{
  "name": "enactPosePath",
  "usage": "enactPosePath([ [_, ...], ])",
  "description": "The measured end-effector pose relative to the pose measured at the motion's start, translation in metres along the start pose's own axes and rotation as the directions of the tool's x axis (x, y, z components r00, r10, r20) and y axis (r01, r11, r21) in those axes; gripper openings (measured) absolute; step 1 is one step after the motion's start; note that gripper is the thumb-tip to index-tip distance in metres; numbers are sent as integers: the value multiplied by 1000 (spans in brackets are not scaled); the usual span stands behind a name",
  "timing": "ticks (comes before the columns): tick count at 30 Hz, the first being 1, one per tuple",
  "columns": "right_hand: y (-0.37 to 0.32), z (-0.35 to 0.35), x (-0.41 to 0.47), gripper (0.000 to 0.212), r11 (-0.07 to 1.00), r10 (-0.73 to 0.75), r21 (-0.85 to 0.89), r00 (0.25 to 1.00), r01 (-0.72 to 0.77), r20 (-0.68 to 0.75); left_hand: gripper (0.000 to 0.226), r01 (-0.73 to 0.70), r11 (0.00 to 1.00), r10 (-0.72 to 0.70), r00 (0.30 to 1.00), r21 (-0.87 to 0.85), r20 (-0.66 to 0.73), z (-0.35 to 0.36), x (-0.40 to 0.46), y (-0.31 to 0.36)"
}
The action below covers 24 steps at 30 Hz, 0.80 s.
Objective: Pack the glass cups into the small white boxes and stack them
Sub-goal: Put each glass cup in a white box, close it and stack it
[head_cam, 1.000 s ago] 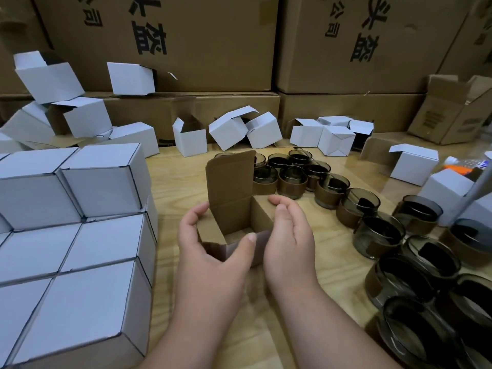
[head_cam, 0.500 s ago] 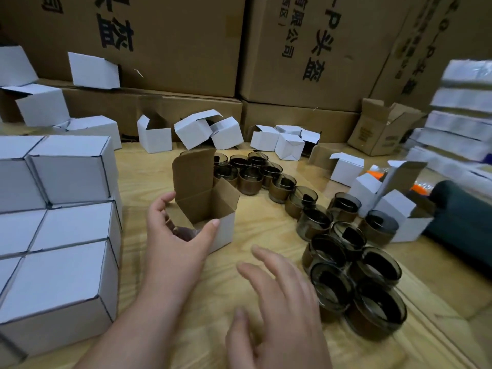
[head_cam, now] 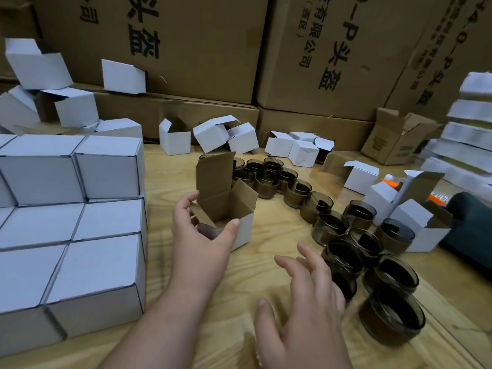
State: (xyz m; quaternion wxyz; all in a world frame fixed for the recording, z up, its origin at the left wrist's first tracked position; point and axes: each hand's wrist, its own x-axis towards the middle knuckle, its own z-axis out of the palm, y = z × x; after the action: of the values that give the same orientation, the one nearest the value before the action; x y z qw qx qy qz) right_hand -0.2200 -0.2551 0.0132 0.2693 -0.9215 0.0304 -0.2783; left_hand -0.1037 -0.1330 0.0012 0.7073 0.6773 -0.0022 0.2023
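Note:
A small white box (head_cam: 243, 230) stands open on the wooden table (head_cam: 255, 267), its brown lid flap raised. My left hand (head_cam: 198, 235) grips the box's near left corner, thumb on the front rim and fingers on the left side. My right hand (head_cam: 308, 296) hovers open, fingers spread, just left of the nearest dark glass cups (head_cam: 391, 318). Several more dark glass cups (head_cam: 295, 190) trail from the box's far side to the near right. A stack of closed white boxes (head_cam: 80, 235) fills the left.
Loose empty white boxes (head_cam: 239, 137) lie along the back and at the right (head_cam: 415, 230). Large brown cartons (head_cam: 202, 43) wall off the back. A dark blue object (head_cam: 471, 222) and a blurred pile of white boxes (head_cam: 468, 129) sit at the far right.
My right hand has let go of the open box and moved down and right toward the near cups. The left hand keeps its hold. The view has swung to the right.

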Motion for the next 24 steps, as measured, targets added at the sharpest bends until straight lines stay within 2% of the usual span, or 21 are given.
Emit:
enactPosePath([
  [6, 8, 10, 13, 54, 970, -79, 227, 996, 85, -34, 78, -21, 1000, 21, 1000, 19, -14, 1, 0, 0],
  [9, 17, 17, 25, 48, 979, -110, 172, 994, 112, -21, 79, -9, 999, 10, 1000, 45, -25, 0, 0, 2],
  [13, 30, 33, 37, 31, 994, 89, 56, 990, -96, 112, 82, -25, 995, 28, 999, 94, -29, -1, -2, 4],
  [16, 35, 43, 49, 19, 985, 140, 85, 981, -152, 138, 81, -22, 995, 26, 999, 102, -36, 0, -2, 3],
  [21, 25, 58, 75, 26, 941, 210, 248, 972, -231, 109, 80, -43, 997, 47, 997, 70, -56, 0, 0, 1],
  [24, 17, 64, 84, 28, 836, 315, 450, 946, -316, 80, 78, -62, 997, 65, 995, 46, -76, 1, 2, -2],
])
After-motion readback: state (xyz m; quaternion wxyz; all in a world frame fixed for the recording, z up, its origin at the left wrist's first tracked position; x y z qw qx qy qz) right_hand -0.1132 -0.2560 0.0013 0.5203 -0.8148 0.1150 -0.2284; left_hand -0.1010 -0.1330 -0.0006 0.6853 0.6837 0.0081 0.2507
